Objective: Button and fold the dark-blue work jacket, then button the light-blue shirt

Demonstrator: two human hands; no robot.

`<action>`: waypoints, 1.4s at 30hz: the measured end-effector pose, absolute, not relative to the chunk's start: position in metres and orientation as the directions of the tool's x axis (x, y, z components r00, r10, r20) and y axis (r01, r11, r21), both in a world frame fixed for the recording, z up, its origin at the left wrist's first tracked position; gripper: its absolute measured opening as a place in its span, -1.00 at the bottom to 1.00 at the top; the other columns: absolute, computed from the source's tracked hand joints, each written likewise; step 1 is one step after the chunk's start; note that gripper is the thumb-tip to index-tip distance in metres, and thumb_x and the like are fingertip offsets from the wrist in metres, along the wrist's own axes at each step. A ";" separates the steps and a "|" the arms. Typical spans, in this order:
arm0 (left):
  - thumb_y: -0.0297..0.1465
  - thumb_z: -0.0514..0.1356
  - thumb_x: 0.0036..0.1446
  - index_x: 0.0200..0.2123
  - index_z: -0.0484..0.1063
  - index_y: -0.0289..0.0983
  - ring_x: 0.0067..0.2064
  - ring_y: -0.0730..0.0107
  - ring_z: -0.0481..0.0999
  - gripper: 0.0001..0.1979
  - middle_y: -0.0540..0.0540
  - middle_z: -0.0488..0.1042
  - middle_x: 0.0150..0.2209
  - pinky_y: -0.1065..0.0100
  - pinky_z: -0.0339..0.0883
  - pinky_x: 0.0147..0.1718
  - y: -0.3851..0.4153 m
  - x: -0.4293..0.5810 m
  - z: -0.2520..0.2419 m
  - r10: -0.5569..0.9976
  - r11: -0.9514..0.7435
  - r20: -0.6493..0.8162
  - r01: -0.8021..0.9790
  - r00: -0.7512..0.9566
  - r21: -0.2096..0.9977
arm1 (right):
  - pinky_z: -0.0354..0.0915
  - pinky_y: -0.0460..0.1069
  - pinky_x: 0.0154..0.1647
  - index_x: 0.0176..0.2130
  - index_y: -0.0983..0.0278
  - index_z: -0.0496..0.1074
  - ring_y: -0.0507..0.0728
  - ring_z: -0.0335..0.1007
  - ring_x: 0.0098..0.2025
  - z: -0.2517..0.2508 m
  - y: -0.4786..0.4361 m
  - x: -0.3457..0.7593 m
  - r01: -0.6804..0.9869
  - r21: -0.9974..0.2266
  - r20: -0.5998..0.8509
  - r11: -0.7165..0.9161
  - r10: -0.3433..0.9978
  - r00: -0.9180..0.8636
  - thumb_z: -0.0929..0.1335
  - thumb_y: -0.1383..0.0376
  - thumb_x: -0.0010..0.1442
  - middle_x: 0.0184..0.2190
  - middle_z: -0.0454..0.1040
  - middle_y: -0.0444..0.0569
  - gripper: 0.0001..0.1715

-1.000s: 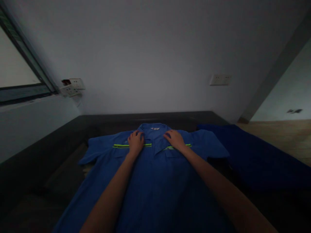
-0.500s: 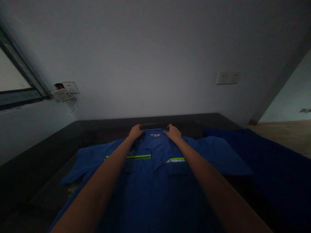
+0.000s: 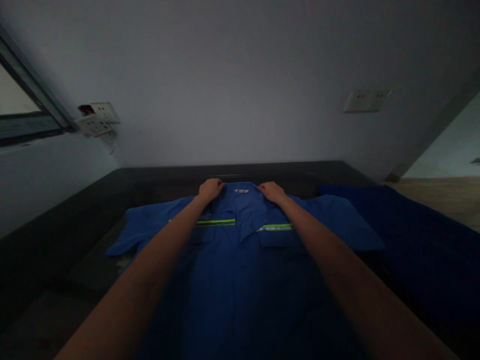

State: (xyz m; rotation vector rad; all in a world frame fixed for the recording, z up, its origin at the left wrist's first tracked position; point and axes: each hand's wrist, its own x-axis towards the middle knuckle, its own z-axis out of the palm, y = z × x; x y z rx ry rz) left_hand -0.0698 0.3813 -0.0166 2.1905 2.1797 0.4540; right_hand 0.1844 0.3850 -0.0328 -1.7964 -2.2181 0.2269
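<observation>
A blue short-sleeved work shirt (image 3: pixel 225 265) lies spread front side up, its collar toward the wall and its sleeves out to both sides. Yellow-green reflective strips cross the chest, and a small white label shows inside the collar. My left hand (image 3: pixel 210 190) is closed on the shirt at the left end of the collar. At the collar's right end my right hand (image 3: pixel 272 192) pinches the cloth in the same way. Both forearms cover parts of the chest and sleeves. The lower part of the shirt is dark and hard to make out.
The shirt lies on a dark surface with a raised black rim (image 3: pixel 168 173) along the wall. Darker blue cloth (image 3: pixel 420 240) is heaped at the right. Wall sockets (image 3: pixel 366 101) sit at the right, and loose-hanging sockets (image 3: pixel 95 122) at the left near a window frame (image 3: pixel 37 95).
My fingers have closed further on the collar ends. The collar looks flatter and more evenly spread. The whole view has shifted slightly, with the hands and shirt higher in the picture.
</observation>
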 end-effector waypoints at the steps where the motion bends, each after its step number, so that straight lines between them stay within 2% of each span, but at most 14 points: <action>1: -0.24 0.07 0.22 -0.05 0.45 -0.20 0.02 0.18 0.43 -0.69 -0.16 0.47 -0.02 0.23 0.28 0.00 0.375 -0.067 -0.014 0.976 -0.049 0.218 0.976 0.001 0.214 | 0.23 -0.03 -0.06 -0.13 0.21 0.51 0.15 0.38 -0.03 -0.030 0.381 0.186 0.924 -0.294 0.117 0.245 0.969 -0.220 0.21 0.14 0.32 -0.12 0.52 0.03 -0.65; 4: -0.30 0.04 0.24 0.03 0.38 -0.21 0.10 0.18 0.35 -0.67 -0.16 0.38 0.07 0.20 0.21 0.07 0.351 -0.061 -0.006 0.954 -0.160 0.285 0.960 0.091 0.231 | 0.18 -0.04 0.03 -0.07 0.23 0.48 0.13 0.31 0.05 -0.017 0.362 0.190 0.887 -0.291 0.227 0.358 0.927 -0.299 0.22 0.17 0.32 -0.02 0.46 0.02 -0.66; 7: -0.40 0.06 0.20 -0.08 0.43 -0.27 -0.05 0.28 0.46 -0.74 -0.14 0.49 -0.10 0.32 0.28 -0.02 0.318 -0.058 -0.004 0.956 -0.271 0.193 0.919 0.222 0.287 | 0.18 -0.06 0.01 -0.11 0.26 0.49 0.12 0.32 0.01 -0.006 0.331 0.191 0.838 -0.303 0.339 0.455 0.873 -0.352 0.26 0.28 0.27 -0.07 0.47 0.02 -0.73; 11: -0.42 0.17 0.09 -0.23 0.47 -0.25 -0.27 0.36 0.52 -0.84 -0.05 0.54 -0.32 0.45 0.33 -0.26 0.272 -0.053 -0.015 0.955 -0.294 0.052 0.901 0.293 0.320 | 0.23 -0.09 -0.17 -0.22 0.21 0.50 0.09 0.43 -0.18 -0.006 0.280 0.189 0.823 -0.338 0.183 0.457 0.889 -0.419 0.32 0.36 0.16 -0.25 0.52 -0.07 -0.81; 14: -0.43 0.19 0.07 -0.11 0.41 -0.23 -0.23 0.32 0.52 -0.74 -0.07 0.54 -0.27 0.42 0.33 -0.24 0.246 -0.045 -0.027 0.967 -0.249 0.037 0.914 0.250 0.321 | 0.24 -0.06 -0.23 -0.09 0.16 0.44 0.15 0.46 -0.19 -0.014 0.246 0.183 0.862 -0.308 0.087 0.402 0.915 -0.395 0.37 0.35 0.09 -0.26 0.54 -0.07 -0.66; 17: -0.44 0.13 0.12 -0.01 0.33 -0.24 -0.11 0.27 0.50 -0.67 -0.15 0.49 -0.12 0.34 0.31 -0.13 0.232 -0.034 -0.035 0.985 -0.169 0.069 0.935 0.156 0.311 | 0.26 0.00 -0.19 0.04 0.12 0.36 0.23 0.45 -0.11 -0.023 0.225 0.171 0.904 -0.281 0.107 0.321 0.947 -0.303 0.39 0.33 0.06 -0.15 0.53 -0.01 -0.49; 21: -0.42 0.06 0.18 0.04 0.28 -0.26 -0.04 0.21 0.47 -0.66 -0.24 0.39 0.02 0.27 0.31 -0.11 0.222 -0.022 -0.042 0.992 -0.056 0.123 0.952 0.019 0.301 | 0.28 0.02 -0.14 0.00 0.11 0.40 0.22 0.45 -0.07 -0.029 0.219 0.151 0.908 -0.331 0.167 0.258 0.963 -0.213 0.30 0.34 0.16 -0.11 0.53 0.00 -0.61; 24: -0.37 0.02 0.21 0.03 0.29 -0.24 -0.04 0.20 0.46 -0.68 -0.25 0.38 0.03 0.25 0.33 -0.14 0.220 -0.019 -0.047 0.987 -0.009 0.153 0.953 -0.039 0.301 | 0.29 -0.02 -0.13 -0.06 0.15 0.45 0.17 0.45 -0.07 -0.032 0.227 0.139 0.894 -0.388 0.208 0.225 0.966 -0.153 0.23 0.37 0.21 -0.14 0.55 -0.02 -0.66; 28: -0.36 0.05 0.19 -0.02 0.35 -0.20 -0.06 0.25 0.48 -0.71 -0.19 0.42 -0.01 0.30 0.34 -0.16 0.226 -0.021 -0.051 0.988 0.003 0.144 0.950 -0.050 0.311 | 0.29 -0.07 -0.11 -0.09 0.21 0.48 0.11 0.47 -0.10 -0.037 0.244 0.129 0.863 -0.453 0.246 0.223 0.962 -0.119 0.20 0.42 0.20 -0.15 0.56 -0.03 -0.62; 36: -0.37 0.05 0.21 -0.12 0.39 -0.26 -0.07 0.27 0.48 -0.78 -0.21 0.46 -0.06 0.34 0.31 -0.14 0.243 -0.026 -0.048 0.993 -0.011 0.118 0.945 -0.029 0.326 | 0.25 -0.07 -0.02 -0.14 0.23 0.51 0.09 0.43 -0.06 -0.051 0.267 0.123 0.801 -0.515 0.284 0.305 0.942 -0.176 0.22 0.49 0.16 -0.13 0.55 -0.04 -0.62; 42: -0.39 0.09 0.20 -0.19 0.39 -0.30 -0.09 0.27 0.48 -0.85 -0.21 0.47 -0.12 0.34 0.29 -0.12 0.249 -0.026 -0.054 0.989 -0.043 0.150 0.940 -0.009 0.339 | 0.25 -0.07 -0.04 -0.19 0.25 0.51 0.09 0.42 -0.11 -0.063 0.269 0.121 0.751 -0.536 0.319 0.387 0.916 -0.244 0.25 0.50 0.14 -0.18 0.53 -0.04 -0.67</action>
